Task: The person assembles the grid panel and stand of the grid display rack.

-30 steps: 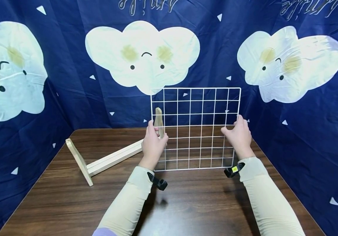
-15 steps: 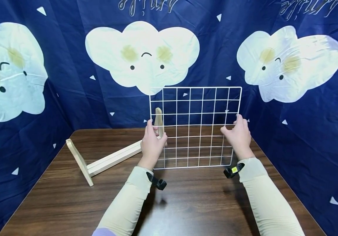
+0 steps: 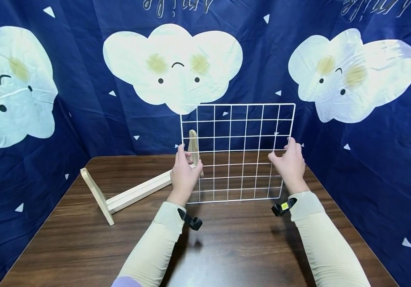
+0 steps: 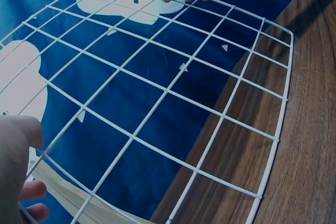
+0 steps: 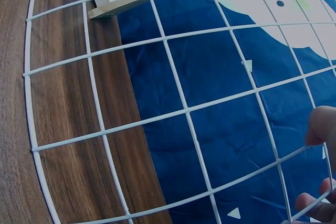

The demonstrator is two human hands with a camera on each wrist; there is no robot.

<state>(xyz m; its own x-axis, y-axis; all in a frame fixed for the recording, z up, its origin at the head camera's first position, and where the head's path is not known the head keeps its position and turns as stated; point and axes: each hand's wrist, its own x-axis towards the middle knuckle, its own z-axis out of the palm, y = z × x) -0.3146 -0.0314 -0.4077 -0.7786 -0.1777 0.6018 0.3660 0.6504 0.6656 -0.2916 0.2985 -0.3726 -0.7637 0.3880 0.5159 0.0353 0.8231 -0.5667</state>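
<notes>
A white wire grid panel point(image 3: 230, 136) stands roughly upright over the table, held between both hands. My left hand point(image 3: 185, 175) grips its left edge, with thumb and fingers about the wire. On the opposite edge, my right hand point(image 3: 291, 165) holds the wire between thumb and fingers. The left wrist view shows the grid's wires point(image 4: 119, 68) stretching away from the left hand point(image 4: 16, 161). Whether the bottom edge touches the table I cannot tell. Behind the left hand lies a wooden stand, its crossbar point(image 3: 140, 191) joining two upright end pieces; the hand partly hides it.
The stand's left end piece point(image 3: 97, 195) leans outward on the table's left side. Its right end piece point(image 3: 193, 143) shows through the grid. A dark wood table point(image 3: 227, 247) is surrounded by a blue curtain point(image 3: 148, 123) with white cloud shapes.
The grid's bottom edge has risen slightly and swung a little away from me, and its top edge sits slightly higher. Both hands keep their hold in nearly the same place.
</notes>
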